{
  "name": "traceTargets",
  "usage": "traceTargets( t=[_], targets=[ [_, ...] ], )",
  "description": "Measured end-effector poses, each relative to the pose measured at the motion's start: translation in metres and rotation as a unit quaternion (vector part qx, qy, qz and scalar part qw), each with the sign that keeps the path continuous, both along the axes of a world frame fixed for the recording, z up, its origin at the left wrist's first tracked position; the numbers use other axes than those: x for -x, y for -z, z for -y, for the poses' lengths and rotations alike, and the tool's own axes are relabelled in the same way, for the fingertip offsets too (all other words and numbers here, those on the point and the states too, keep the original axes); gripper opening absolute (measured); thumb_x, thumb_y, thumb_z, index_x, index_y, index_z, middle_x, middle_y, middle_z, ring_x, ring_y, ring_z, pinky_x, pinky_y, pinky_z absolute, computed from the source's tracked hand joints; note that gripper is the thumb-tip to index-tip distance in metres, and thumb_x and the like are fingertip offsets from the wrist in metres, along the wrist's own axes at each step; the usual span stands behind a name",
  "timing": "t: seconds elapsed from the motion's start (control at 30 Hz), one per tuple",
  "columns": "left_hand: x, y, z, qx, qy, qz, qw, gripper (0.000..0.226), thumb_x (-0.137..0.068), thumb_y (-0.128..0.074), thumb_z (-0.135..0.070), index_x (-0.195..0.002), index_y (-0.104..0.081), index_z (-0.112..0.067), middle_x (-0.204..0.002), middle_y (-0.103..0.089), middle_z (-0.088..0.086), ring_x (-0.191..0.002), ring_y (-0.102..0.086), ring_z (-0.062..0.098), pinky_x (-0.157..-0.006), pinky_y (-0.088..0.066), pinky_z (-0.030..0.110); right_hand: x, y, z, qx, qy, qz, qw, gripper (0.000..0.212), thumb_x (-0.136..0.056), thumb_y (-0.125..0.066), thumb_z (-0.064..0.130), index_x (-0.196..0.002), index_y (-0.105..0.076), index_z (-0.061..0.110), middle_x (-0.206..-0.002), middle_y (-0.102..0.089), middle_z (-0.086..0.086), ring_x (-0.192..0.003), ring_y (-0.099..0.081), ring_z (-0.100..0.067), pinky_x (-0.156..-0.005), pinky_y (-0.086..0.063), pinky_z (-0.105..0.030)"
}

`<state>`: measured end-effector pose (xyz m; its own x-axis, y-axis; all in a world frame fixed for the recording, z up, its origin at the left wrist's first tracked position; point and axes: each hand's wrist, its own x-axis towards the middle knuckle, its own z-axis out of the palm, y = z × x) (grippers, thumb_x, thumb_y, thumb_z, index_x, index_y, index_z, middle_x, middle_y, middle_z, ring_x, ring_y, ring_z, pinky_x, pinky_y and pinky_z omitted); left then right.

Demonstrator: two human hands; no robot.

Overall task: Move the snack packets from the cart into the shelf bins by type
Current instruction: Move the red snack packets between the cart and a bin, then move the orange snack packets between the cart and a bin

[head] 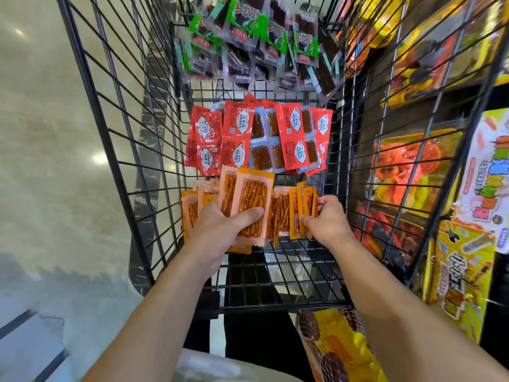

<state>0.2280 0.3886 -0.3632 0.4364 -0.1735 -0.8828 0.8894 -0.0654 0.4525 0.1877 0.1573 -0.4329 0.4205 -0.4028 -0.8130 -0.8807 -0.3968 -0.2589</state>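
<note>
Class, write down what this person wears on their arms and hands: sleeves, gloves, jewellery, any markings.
Nothing shows as worn. The left hand and right hand have no gloves and no rings in view. The left forearm and right forearm are bare to the picture's edge: no sleeves, watch, bracelets or markings.

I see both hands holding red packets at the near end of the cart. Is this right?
Not quite. In the head view the left hand and the right hand hold orange packets, not red ones, at the near end of the cart. The red packets lie further away, untouched.
</note>
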Motion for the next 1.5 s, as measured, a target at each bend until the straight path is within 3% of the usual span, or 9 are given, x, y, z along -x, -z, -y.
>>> traceTargets(
  t=[0.17,0.33,0.43,0.57,0.8,0.87,1.0,1.33,1.5],
  targets=[
    [0.000,0.003,-0.001,-0.001,0.002,0.000,1.000,0.044,-0.087,-0.083,-0.024,-0.128,-0.067,-0.029,-0.115,-0.080,-0.007,-0.108,-0.077,0.016,-0.099,-0.059,0.056,0.004,0.006,0.005,-0.007,0.046,0.014,0.999,0.040,-0.089,-0.080,0.020,-0.119,-0.053,0.026,-0.107,-0.066,0.003,-0.097,-0.071,-0.020,-0.068,-0.058,-0.031],
    [0.001,0.005,-0.001,0.000,0.004,0.002,1.000,0.044,-0.086,-0.084,-0.024,-0.127,-0.067,-0.028,-0.116,-0.080,-0.006,-0.109,-0.077,0.020,-0.098,-0.059,0.056,0.008,0.006,0.016,-0.030,0.068,0.015,0.997,0.022,-0.094,-0.069,0.014,-0.105,-0.063,0.032,-0.100,-0.070,0.002,-0.093,-0.071,-0.023,-0.084,-0.061,-0.049],
    [0.003,0.007,-0.001,0.003,0.004,0.001,1.000,0.044,-0.086,-0.084,-0.024,-0.127,-0.068,-0.027,-0.115,-0.080,-0.005,-0.107,-0.077,0.020,-0.095,-0.061,0.055,0.007,0.007,0.011,0.039,-0.014,-0.004,0.999,0.009,-0.097,-0.061,0.022,-0.106,-0.061,0.024,-0.097,-0.069,-0.003,-0.084,-0.066,-0.022,-0.071,-0.052,-0.036],
    [0.003,0.006,-0.003,0.010,0.007,0.007,1.000,0.044,-0.088,-0.083,-0.021,-0.128,-0.067,-0.025,-0.115,-0.080,-0.003,-0.106,-0.078,0.020,-0.090,-0.064,0.053,0.006,0.008,0.001,0.115,-0.106,-0.032,0.987,0.019,-0.102,-0.057,0.025,-0.119,-0.056,0.017,-0.107,-0.065,-0.010,-0.093,-0.062,-0.030,-0.076,-0.047,-0.035],
    [-0.011,-0.034,-0.013,0.011,0.021,0.039,0.999,0.045,-0.087,-0.084,-0.022,-0.128,-0.066,-0.027,-0.115,-0.080,-0.004,-0.104,-0.078,0.016,-0.078,-0.066,0.039,0.011,-0.048,0.008,0.036,0.000,0.078,0.996,0.007,-0.098,-0.065,0.022,-0.105,-0.065,0.026,-0.098,-0.072,0.002,-0.092,-0.071,-0.022,-0.081,-0.060,-0.040],
    [-0.020,-0.058,-0.016,0.014,0.027,0.047,0.998,0.045,-0.085,-0.085,-0.023,-0.126,-0.066,-0.027,-0.114,-0.080,-0.004,-0.103,-0.078,0.016,-0.077,-0.065,0.038,0.012,-0.083,0.005,0.012,0.033,0.139,0.990,0.009,-0.097,-0.068,0.022,-0.099,-0.068,0.030,-0.088,-0.074,0.012,-0.085,-0.072,-0.006,-0.069,-0.055,-0.020],
    [-0.036,-0.118,-0.024,0.027,0.037,0.080,0.996,0.045,-0.084,-0.085,-0.025,-0.125,-0.067,-0.029,-0.113,-0.080,-0.004,-0.101,-0.079,0.018,-0.076,-0.064,0.042,0.013,-0.172,-0.011,-0.047,0.122,0.246,0.960,0.015,-0.095,-0.073,0.023,-0.101,-0.071,0.037,-0.095,-0.076,0.022,-0.088,-0.070,0.007,-0.078,-0.053,-0.019],
    [-0.052,-0.274,-0.056,0.140,0.095,0.197,0.966,0.038,-0.068,-0.088,-0.024,-0.105,-0.080,-0.027,-0.108,-0.081,0.006,-0.094,-0.080,0.027,-0.064,-0.065,0.037,0.059,-0.356,-0.077,-0.107,0.280,0.461,0.835,0.018,-0.088,-0.077,0.032,-0.106,-0.077,0.031,-0.104,-0.080,0.000,-0.094,-0.077,-0.019,-0.074,-0.064,-0.031],
    [-0.042,-0.346,-0.053,0.210,0.173,0.243,0.931,0.039,-0.083,-0.082,-0.019,-0.120,-0.072,-0.024,-0.113,-0.080,0.005,-0.099,-0.079,0.028,-0.067,-0.065,0.036,0.113,-0.420,-0.101,-0.072,0.344,0.550,0.758,0.042,-0.076,-0.085,0.040,-0.113,-0.076,0.023,-0.109,-0.078,-0.008,-0.097,-0.076,-0.025,-0.079,-0.063,-0.041]
  ],
)
